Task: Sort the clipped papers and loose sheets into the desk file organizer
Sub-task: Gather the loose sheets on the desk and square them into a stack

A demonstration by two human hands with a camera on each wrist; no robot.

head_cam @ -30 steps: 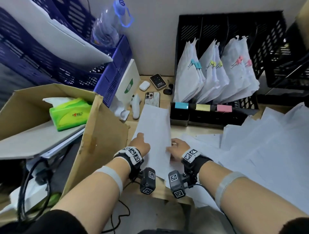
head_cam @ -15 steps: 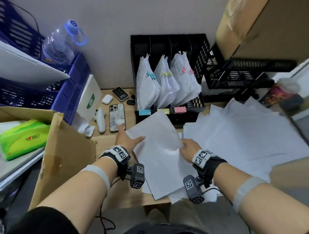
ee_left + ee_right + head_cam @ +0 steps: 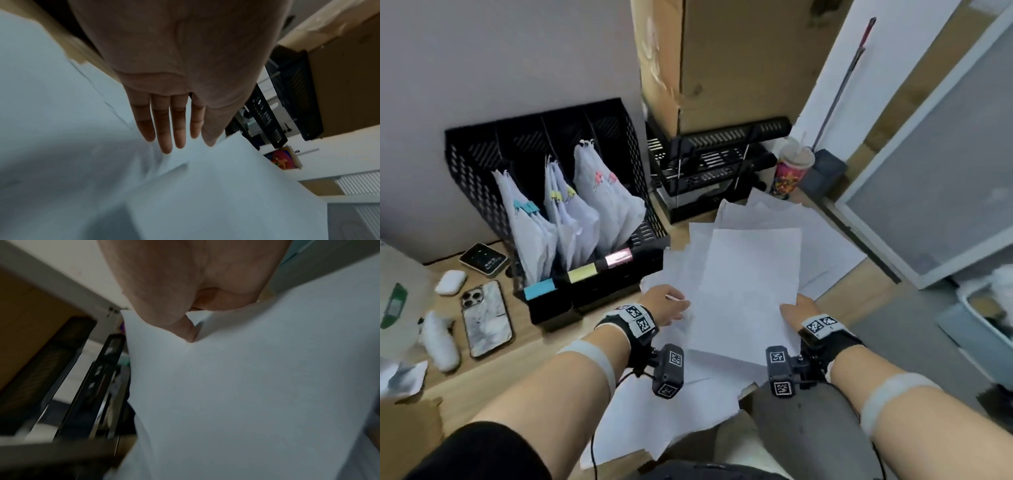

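Note:
The black mesh organizer (image 3: 469, 164) stands at the back left of the desk. It holds three clipped bundles: blue clips (image 3: 530, 233), yellow clips (image 3: 571, 219), pink clips (image 3: 609, 205). Matching colour labels are on its front. A white loose sheet (image 3: 750, 284) lies uppermost over the spread pile of loose sheets (image 3: 822, 240). My right hand (image 3: 796, 310) pinches its lower right edge, and its thumb (image 3: 185, 327) presses into the sheet (image 3: 246, 386). My left hand (image 3: 666, 305) is at the sheet's left edge. Its fingers (image 3: 162, 129) are straight over the paper (image 3: 226, 194).
A phone (image 3: 486, 318), an earbud case (image 3: 450, 281) and a small dark device (image 3: 482, 259) lie left of the organizer. Black stacked trays (image 3: 715, 171) under a cardboard box (image 3: 739, 61) and a patterned cup (image 3: 791, 171) stand behind the pile. Sheets overhang the desk's front edge.
Both hands have carried the sheet to the right, from in front of the phone to over the loose pile. The head view has swung right.

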